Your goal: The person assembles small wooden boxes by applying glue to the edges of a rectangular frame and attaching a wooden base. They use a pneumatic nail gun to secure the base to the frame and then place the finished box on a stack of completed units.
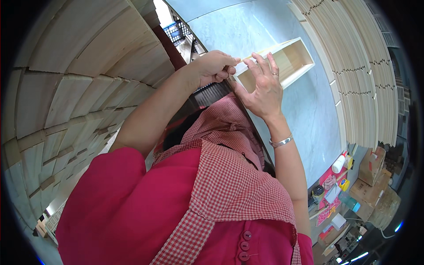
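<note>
A long, shallow box of pale wood (pixel 289 81), its open side facing up, lies at a slant on the blue-grey tabletop (pixel 304 128). My right hand (pixel 263 88), with a ring and a silver bracelet, spans the box's near left end. Its thumb is at the near corner and its fingers bend over toward the far wall, holding the box. My left hand (pixel 215 67) is closed beside that same end, fingers curled and fingertips pinched at the corner. What it pinches, if anything, is too small to make out.
Stacked wooden boards (pixel 79 92) rise close on my left. Rows of thin grooved wooden strips (pixel 353 70) line the table's right side. A white bottle (pixel 338 163), a blue-capped jar (pixel 349 202) and other small items lie lower right. A dark crate (pixel 176 32) stands beyond the table's left edge.
</note>
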A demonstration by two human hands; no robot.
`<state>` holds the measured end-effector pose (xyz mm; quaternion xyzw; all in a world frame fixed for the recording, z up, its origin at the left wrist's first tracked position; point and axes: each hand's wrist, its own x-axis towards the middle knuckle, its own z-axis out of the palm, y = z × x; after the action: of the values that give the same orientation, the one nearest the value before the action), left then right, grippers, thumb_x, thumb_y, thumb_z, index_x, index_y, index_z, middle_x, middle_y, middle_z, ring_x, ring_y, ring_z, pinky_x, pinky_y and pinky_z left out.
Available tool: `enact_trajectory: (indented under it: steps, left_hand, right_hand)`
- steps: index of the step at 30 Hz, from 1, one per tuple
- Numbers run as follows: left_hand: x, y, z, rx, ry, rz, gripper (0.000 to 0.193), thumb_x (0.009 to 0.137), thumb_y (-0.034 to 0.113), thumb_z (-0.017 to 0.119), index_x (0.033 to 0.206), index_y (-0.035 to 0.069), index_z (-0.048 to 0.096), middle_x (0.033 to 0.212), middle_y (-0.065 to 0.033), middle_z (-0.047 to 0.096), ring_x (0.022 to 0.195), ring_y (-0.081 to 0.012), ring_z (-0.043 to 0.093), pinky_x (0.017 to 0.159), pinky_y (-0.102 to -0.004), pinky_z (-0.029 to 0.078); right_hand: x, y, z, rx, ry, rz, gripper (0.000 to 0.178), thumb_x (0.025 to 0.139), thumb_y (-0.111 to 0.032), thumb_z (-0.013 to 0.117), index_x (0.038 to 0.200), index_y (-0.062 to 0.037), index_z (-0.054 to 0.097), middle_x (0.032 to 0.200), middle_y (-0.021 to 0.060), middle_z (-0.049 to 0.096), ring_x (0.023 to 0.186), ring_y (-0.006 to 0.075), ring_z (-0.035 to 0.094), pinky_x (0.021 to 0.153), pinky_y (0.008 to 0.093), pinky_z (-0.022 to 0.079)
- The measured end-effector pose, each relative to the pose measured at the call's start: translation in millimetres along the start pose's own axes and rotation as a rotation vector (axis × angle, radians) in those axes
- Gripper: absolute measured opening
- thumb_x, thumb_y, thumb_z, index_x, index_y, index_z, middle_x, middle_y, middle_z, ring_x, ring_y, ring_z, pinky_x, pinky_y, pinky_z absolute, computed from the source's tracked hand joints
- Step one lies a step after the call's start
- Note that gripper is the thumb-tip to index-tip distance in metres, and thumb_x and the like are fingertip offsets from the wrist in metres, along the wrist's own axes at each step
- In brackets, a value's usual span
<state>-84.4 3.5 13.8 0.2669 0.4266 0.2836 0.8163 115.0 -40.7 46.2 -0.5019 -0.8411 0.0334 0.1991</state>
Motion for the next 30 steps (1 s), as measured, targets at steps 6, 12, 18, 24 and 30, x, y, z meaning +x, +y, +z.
enact_trajectory:
  steps: [6,12,18,24,30]
  left_hand:
    - [10,-9,-17,-0.12,-0.045,0.127,0.017,0.103,0.021,0.062,0.097,0.005,0.065,0.086,-0.0027,0.065,0.068,-0.0061,0.054,0.057,-0.0206,0.041]
    - [-17,12,-20,0.15,0.268,0.426,0.021,0.103,0.023,0.06,0.109,0.004,0.069,0.114,-0.009,0.073,0.092,-0.0112,0.064,0.08,-0.0267,0.052]
    - [10,-16,1,0.221,0.165,0.313,0.026,0.103,0.026,0.061,0.114,0.003,0.069,0.11,-0.0042,0.071,0.096,-0.012,0.066,0.08,-0.0265,0.054]
    - [41,38,37,0.393,0.153,0.326,0.035,0.101,0.036,0.062,0.119,0.007,0.068,0.112,-0.0025,0.07,0.098,-0.0132,0.062,0.086,-0.0294,0.047]
    - [124,76,82,0.444,0.057,0.278,0.039,0.099,0.037,0.065,0.122,0.005,0.065,0.113,-0.0057,0.067,0.1,-0.0149,0.06,0.086,-0.0315,0.048]
  right_hand:
    - [0,-3,0,0.016,-0.012,-0.005,0.054,0.079,-0.044,0.079,0.122,-0.0129,0.068,0.138,0.0049,0.059,0.145,0.0429,0.037,0.103,0.0534,0.051]
    - [0,-3,-1,0.017,-0.014,0.005,0.051,0.08,-0.043,0.078,0.12,-0.0132,0.069,0.133,0.004,0.061,0.143,0.0428,0.038,0.105,0.0532,0.05]
    - [2,3,0,0.047,0.024,-0.044,0.05,0.083,-0.042,0.073,0.124,-0.0126,0.068,0.134,0.0105,0.062,0.137,0.0472,0.043,0.114,0.0524,0.041]
    - [-5,26,-24,0.308,0.273,0.078,0.03,0.084,-0.025,0.077,0.108,-0.0087,0.073,0.133,0.0144,0.062,0.136,0.045,0.046,0.113,0.0503,0.04]
    - [-3,61,-22,0.293,0.109,0.169,0.01,0.082,-0.012,0.074,0.089,-0.005,0.071,0.119,0.0152,0.069,0.132,0.0422,0.051,0.108,0.0495,0.044]
